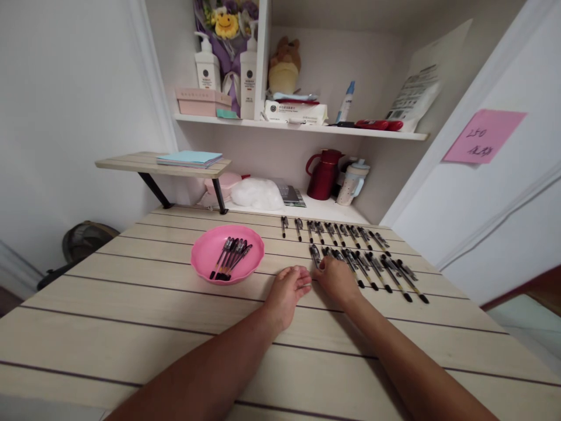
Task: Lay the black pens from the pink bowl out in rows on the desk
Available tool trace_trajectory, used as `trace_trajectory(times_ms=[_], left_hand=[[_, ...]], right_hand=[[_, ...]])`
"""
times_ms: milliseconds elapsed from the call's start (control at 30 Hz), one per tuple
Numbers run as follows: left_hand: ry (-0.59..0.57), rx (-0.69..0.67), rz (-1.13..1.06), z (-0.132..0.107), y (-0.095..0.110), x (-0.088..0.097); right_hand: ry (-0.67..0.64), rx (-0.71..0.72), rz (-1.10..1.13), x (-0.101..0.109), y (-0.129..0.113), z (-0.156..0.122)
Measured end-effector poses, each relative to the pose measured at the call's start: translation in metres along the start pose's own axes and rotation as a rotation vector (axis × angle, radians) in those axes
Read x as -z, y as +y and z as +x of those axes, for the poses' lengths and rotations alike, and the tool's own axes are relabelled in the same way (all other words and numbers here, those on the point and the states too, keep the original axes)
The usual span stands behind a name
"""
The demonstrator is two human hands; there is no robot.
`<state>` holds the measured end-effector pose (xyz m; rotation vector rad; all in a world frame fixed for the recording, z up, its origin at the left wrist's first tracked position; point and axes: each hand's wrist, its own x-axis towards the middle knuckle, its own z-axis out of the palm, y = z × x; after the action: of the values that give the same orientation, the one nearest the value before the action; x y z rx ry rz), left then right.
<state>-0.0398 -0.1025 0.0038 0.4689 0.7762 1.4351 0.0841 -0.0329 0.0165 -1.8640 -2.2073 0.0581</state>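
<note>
On the table, several black pens lie side by side in two rows: a far row [331,234] and a near row [377,272]. My right hand [336,279] is at the left end of the near row, its fingers closed round the lower part of a pen [314,254]. My palm and fingers hide parts of the neighbouring pens. Just left of it, my left hand [284,295] rests on its side, fingers stretched out and holding nothing. Further left stands a pink scalloped bowl [202,251] with several more black pens [232,257] inside.
A small raised shelf [144,161] on black legs carries coloured paper [189,158] at the back left. Behind the table stand a plastic bag [258,193], a red jug [325,175] and a pale bottle [353,182]. A wall shelf [342,132] holding toiletries hangs above.
</note>
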Motion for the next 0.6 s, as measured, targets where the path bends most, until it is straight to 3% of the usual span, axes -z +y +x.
trace_trajectory(times_ms=[200, 333, 500, 600], left_hand=[[-0.004, -0.005, -0.008, 0.0, -0.001, 0.001], [0.005, -0.044, 0.02, 0.0, 0.0, 0.0], [0.079, -0.273, 0.234, -0.001, 0.008, -0.001], [0.056, -0.409, 0.343, 0.0, 0.016, 0.002]], right_hand=[[0.006, 0.009, -0.021, 0.008, -0.002, -0.012], [-0.06, 0.063, 0.0, 0.013, -0.013, -0.031], [-0.132, 0.162, 0.056, 0.013, -0.037, -0.051], [-0.169, 0.205, 0.106, 0.009, -0.052, -0.059]])
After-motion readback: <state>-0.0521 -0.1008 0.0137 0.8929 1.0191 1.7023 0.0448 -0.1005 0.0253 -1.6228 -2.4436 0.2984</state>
